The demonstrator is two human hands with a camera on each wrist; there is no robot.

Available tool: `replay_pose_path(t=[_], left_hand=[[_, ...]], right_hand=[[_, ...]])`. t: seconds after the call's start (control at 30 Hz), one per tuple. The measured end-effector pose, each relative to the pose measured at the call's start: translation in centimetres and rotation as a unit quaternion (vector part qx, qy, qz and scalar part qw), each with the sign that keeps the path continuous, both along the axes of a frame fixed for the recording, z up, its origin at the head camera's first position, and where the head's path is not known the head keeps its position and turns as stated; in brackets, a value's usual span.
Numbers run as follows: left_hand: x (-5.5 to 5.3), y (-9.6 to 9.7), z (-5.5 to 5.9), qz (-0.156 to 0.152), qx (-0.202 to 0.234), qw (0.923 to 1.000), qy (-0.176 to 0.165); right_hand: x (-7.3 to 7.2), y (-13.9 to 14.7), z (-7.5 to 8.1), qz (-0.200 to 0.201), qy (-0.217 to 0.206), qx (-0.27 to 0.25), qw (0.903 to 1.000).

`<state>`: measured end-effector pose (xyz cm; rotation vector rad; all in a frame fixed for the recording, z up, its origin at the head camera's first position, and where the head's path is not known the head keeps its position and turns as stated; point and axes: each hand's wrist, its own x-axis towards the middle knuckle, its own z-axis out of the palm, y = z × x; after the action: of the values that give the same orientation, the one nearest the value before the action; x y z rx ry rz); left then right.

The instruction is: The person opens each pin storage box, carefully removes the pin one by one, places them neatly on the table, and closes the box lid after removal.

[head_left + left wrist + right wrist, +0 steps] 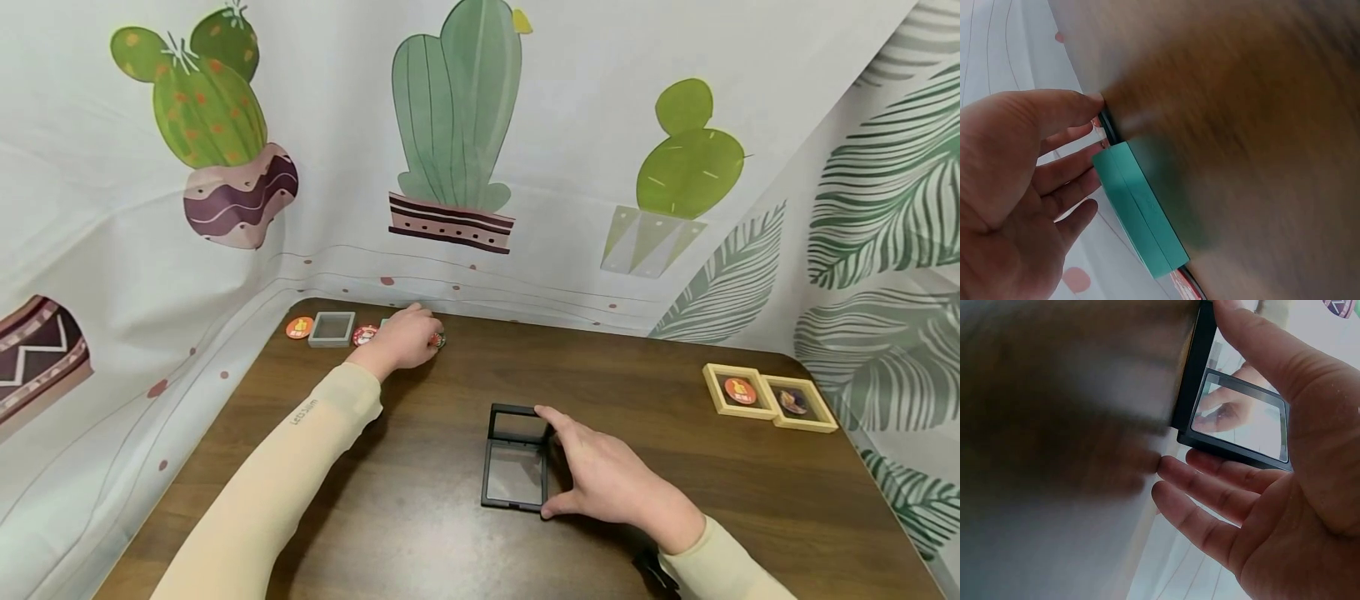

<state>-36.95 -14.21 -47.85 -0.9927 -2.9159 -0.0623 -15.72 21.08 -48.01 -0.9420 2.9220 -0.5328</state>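
Note:
At the back left of the table, my left hand [408,337] pinches a small round disc [437,340] with a patterned face. The left wrist view shows the disc [1109,127] edge-on and dark, between thumb and fingers, right beside a teal display frame [1141,209]. That frame is mostly behind the hand in the head view. Near the table's middle, a black hinged display frame [514,506] lies with its clear lid raised. My right hand [600,471] grips its right side, thumb at the near corner and a fingertip at the lid's upper corner. The lid [1235,450] stands beside the fingers in the right wrist view.
Left of my left hand are a red-and-white disc [365,335], a grey frame [332,342] and an orange disc [299,327]. Two pale wooden frames [764,377] with round discs inside lie at the right. A cactus-print cloth [337,275] hangs behind the table.

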Motion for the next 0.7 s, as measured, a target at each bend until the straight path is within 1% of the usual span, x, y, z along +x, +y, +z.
replay_pose_path(t=[0.27, 0.33, 0.5, 0.57, 0.63, 0.7], left_hand=[[0.3, -0.1, 0.4, 0.009, 0.003, 0.9997, -0.021], [0.4, -0.1, 0.5, 0.010, 0.003, 0.9997, -0.021], [0.8, -0.1, 0.3, 0.007, 0.011, 0.9999, 0.000], [1.1, 0.0, 0.3, 0.006, 0.021, 0.9997, 0.008], [1.6, 0.5, 0.5, 0.005, 0.039, 0.9992, 0.008], [2.5, 1.1, 0.8, 0.004, 0.067, 0.9977, -0.006]], right_hand=[[0.0, 0.0, 0.0, 0.004, 0.007, -0.001, 1.0000], [0.0, 0.0, 0.0, 0.004, 0.008, -0.002, 1.0000], [0.0, 0.1, 0.0, 0.007, 0.006, -0.005, 0.9999], [0.0, 0.1, 0.0, 0.008, 0.005, -0.006, 0.9999], [0.0, 0.1, 0.0, 0.008, 0.006, -0.006, 0.9999], [0.0, 0.1, 0.0, 0.008, 0.006, -0.005, 0.9999]])
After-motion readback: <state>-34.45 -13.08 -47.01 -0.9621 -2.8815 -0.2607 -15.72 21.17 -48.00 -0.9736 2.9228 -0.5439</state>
